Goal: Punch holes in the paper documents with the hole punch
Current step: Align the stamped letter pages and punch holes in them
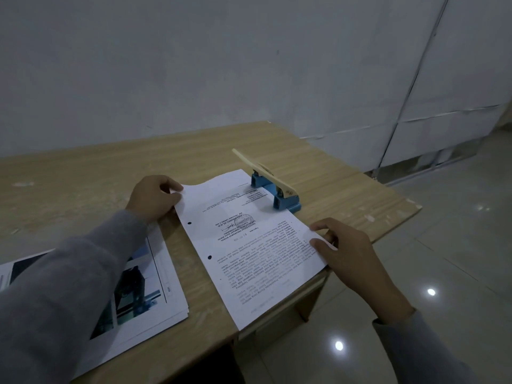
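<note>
A white printed document (249, 245) lies slanted on the wooden desk, with two punched holes along its left edge. My left hand (152, 198) pinches its far left corner, which curls up a little. My right hand (340, 250) holds its right edge, thumb on top, near the desk's right side. The hole punch (274, 187), blue base with a cream lever raised, stands just beyond the sheet's far right edge; the paper's edge reaches its base.
A stack of printed pages with photos (144, 289) lies at the left under my left forearm. The wooden desk (83, 173) ends close on the right above a shiny tiled floor (443, 245). A white wall stands behind.
</note>
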